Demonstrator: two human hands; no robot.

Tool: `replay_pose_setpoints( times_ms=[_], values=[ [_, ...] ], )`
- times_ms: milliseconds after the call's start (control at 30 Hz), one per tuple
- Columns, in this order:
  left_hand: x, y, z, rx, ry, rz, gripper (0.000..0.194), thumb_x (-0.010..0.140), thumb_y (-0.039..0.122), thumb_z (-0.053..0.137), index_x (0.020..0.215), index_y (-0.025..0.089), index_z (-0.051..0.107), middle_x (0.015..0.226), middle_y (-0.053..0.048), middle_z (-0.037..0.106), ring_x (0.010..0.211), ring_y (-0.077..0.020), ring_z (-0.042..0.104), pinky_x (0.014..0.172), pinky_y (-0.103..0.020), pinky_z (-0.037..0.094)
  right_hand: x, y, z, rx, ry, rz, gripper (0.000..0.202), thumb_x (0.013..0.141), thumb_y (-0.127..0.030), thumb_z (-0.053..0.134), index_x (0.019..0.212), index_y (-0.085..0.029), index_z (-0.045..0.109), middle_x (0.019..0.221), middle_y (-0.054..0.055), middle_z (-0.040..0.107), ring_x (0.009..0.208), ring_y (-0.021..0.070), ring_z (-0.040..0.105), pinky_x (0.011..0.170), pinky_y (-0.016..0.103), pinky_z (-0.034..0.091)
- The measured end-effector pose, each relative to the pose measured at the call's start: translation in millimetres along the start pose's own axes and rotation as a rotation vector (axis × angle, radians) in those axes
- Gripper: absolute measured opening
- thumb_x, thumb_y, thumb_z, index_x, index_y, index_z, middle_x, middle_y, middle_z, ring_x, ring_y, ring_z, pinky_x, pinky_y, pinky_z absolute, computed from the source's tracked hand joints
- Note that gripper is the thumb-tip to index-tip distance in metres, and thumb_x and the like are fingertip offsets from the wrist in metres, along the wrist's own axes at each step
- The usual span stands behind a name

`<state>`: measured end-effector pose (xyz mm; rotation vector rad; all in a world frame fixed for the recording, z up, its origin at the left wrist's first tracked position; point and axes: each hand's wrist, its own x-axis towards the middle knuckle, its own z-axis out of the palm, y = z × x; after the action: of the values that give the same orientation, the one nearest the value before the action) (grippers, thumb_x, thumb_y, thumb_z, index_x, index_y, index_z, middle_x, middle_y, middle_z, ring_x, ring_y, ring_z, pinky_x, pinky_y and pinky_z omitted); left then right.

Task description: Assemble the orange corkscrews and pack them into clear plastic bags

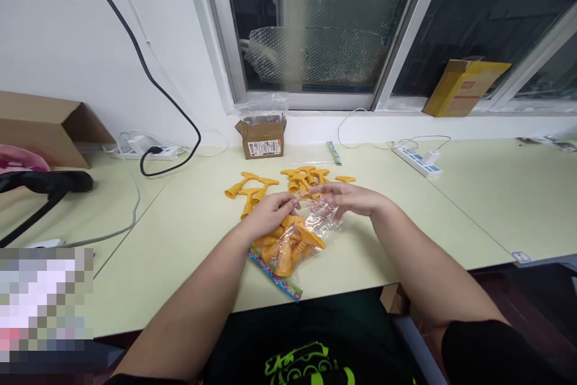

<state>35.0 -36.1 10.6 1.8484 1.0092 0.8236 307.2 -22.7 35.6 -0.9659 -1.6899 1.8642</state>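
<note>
A clear plastic bag [311, 226] with several yellow T-handled plastic pieces [285, 256] inside lies near the table's front edge, its colourful header strip [274, 275] toward me. My left hand [273, 214] is closed on the bag's upper left part. At the bag's far right side, my right hand [347, 197] has its fingers apart and touches the clear film. Loose yellow pieces [265, 184] lie beyond my left hand, and another group [304, 178] lies just beyond both hands.
A small open carton [264, 137] stands against the wall, with a power strip [417, 160] to its right and another [151, 151] to its left. A second header strip [334, 154] lies at the back. A black arm-like stand [45, 184] is at left.
</note>
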Motion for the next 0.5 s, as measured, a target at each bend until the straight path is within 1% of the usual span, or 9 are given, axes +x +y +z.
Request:
replay_pose_setpoints(
  times_ms=[67, 133, 167, 233, 267, 333, 400, 467, 500],
  values=[
    [0.3, -2.0, 1.0, -0.010, -0.014, -0.011, 0.033, 0.089, 0.054, 0.064, 0.086, 0.023, 0.076, 0.082, -0.005, 0.077, 0.075, -0.0256, 0.072, 0.066, -0.035, 0.055, 9.6, -2.2, 9.5, -0.133, 0.030, 0.064, 0.056, 0.067, -0.042, 0.094, 0.113, -0.020, 0.072, 0.087, 0.008, 0.079, 0.065, 0.0204, 0.075, 0.049, 0.026, 0.058],
    [1.7, -5.2, 1.8, -0.030, -0.028, -0.020, 0.034, 0.088, 0.055, 0.065, 0.084, 0.023, 0.075, 0.081, -0.005, 0.077, 0.074, -0.0253, 0.072, 0.065, -0.034, 0.055, 19.5, -0.4, 18.1, -0.224, 0.016, 0.081, 0.036, 0.068, -0.037, 0.093, 0.093, -0.019, 0.074, 0.069, 0.003, 0.075, 0.053, 0.0160, 0.068, 0.045, 0.024, 0.055],
    [2.8, -6.8, 2.0, -0.049, -0.038, -0.025, 0.035, 0.088, 0.056, 0.066, 0.083, 0.023, 0.074, 0.080, -0.005, 0.076, 0.074, -0.0248, 0.071, 0.066, -0.034, 0.055, 22.9, 1.0, 21.1, -0.252, -0.004, 0.083, 0.028, 0.070, -0.036, 0.091, 0.083, -0.019, 0.073, 0.065, 0.001, 0.073, 0.051, 0.0147, 0.066, 0.045, 0.024, 0.054],
    [5.1, -9.7, 1.9, -0.110, -0.038, -0.035, 0.038, 0.086, 0.059, 0.067, 0.085, 0.022, 0.071, 0.080, -0.006, 0.076, 0.076, -0.0237, 0.071, 0.071, -0.034, 0.056, 24.3, 2.5, 23.6, -0.263, -0.019, 0.085, 0.026, 0.073, -0.035, 0.088, 0.071, -0.019, 0.068, 0.062, 0.000, 0.070, 0.053, 0.0141, 0.067, 0.047, 0.023, 0.055],
    [6.2, -11.0, 1.3, -0.146, -0.021, -0.040, 0.039, 0.086, 0.060, 0.067, 0.086, 0.021, 0.070, 0.081, -0.006, 0.076, 0.078, -0.0235, 0.072, 0.074, -0.035, 0.057, 21.7, 2.0, 22.8, -0.243, -0.008, 0.086, 0.026, 0.074, -0.034, 0.087, 0.071, -0.020, 0.066, 0.064, -0.001, 0.071, 0.057, 0.0148, 0.068, 0.048, 0.023, 0.056],
    [8.3, -13.8, -1.2, -0.206, 0.042, -0.062, 0.041, 0.084, 0.061, 0.069, 0.089, 0.021, 0.067, 0.086, -0.007, 0.076, 0.085, -0.0235, 0.073, 0.080, -0.036, 0.057, 9.7, -1.3, 17.0, -0.165, 0.036, 0.087, 0.026, 0.074, -0.034, 0.087, 0.076, -0.020, 0.065, 0.076, 0.000, 0.074, 0.069, 0.0170, 0.073, 0.052, 0.024, 0.059],
    [10.3, -17.4, -5.7, -0.217, 0.117, -0.093, 0.039, 0.085, 0.060, 0.068, 0.092, 0.021, 0.064, 0.094, -0.007, 0.076, 0.094, -0.0237, 0.073, 0.083, -0.037, 0.058, -9.8, -5.7, 4.7, -0.076, 0.083, 0.093, 0.026, 0.076, -0.035, 0.086, 0.084, -0.021, 0.066, 0.098, 0.004, 0.077, 0.085, 0.0193, 0.075, 0.061, 0.028, 0.063],
    [12.4, -22.0, -11.9, -0.169, 0.199, -0.105, 0.034, 0.088, 0.054, 0.065, 0.095, 0.022, 0.064, 0.099, -0.007, 0.075, 0.100, -0.0235, 0.071, 0.085, -0.037, 0.057, -33.9, -7.7, -14.9, -0.012, 0.187, 0.115, 0.029, 0.074, -0.033, 0.089, 0.085, -0.020, 0.065, 0.113, 0.007, 0.076, 0.094, 0.0220, 0.075, 0.068, 0.031, 0.065],
    [13.5, -24.6, -15.2, -0.125, 0.243, -0.098, 0.030, 0.089, 0.051, 0.063, 0.096, 0.022, 0.064, 0.101, -0.007, 0.075, 0.102, -0.0232, 0.071, 0.087, -0.037, 0.056, -46.5, -6.7, -27.3, 0.026, 0.277, 0.098, 0.029, 0.074, -0.032, 0.089, 0.086, -0.020, 0.065, 0.116, 0.008, 0.075, 0.096, 0.0230, 0.075, 0.071, 0.033, 0.066]
  ],
)
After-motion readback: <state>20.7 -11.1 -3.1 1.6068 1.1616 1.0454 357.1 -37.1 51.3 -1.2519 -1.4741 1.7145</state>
